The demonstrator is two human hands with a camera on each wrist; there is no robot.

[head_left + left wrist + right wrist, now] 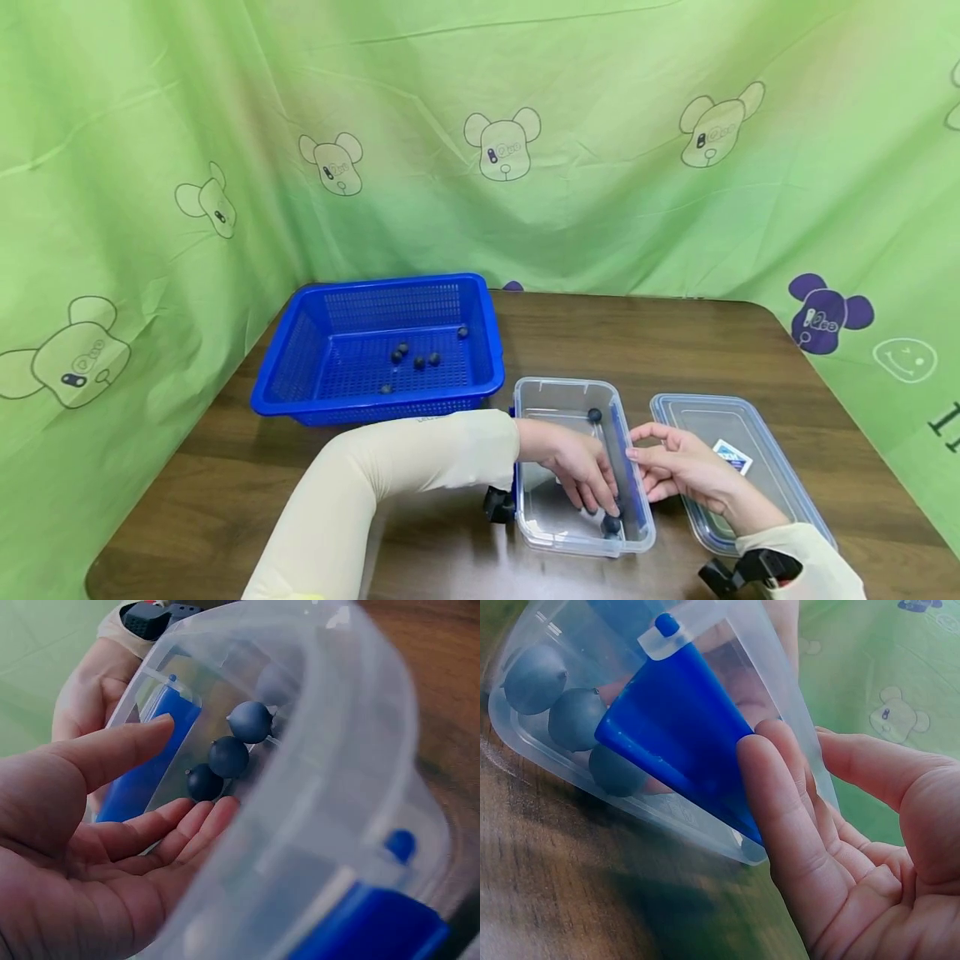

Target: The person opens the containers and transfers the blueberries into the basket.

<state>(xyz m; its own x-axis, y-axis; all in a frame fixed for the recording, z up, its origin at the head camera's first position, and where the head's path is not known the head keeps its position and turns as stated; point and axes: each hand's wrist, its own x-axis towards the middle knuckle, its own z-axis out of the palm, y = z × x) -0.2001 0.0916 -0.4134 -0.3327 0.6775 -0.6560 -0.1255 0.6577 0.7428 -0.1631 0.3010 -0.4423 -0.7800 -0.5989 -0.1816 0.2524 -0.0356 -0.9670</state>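
Dark balls lie on the floor of a clear plastic box at the lower right of the head frame, one near its top end and others by the fingers, while six more balls sit scattered in the blue basket left of centre. They look small, smooth and probably light, apt to roll or slip from under a fingertip; whether they are firm or soft cannot be told. A gentle pinch across the middle, or a scoop on the fingers from below, would likely serve best. The left hand is inside the box, its thumb well apart from loosely stretched fingers, with nothing visibly held; its fingertips are just beside the balls, contact unclear. The right hand has relaxed fingers at the box's right side, a fingertip against a blue latch. The box's walls hem the left hand in, so lifting straight up past the rim seems the safest way out. To the right, a lid crowds the right hand; more room lies toward the upper middle, where the tabletop runs back to the green curtain.
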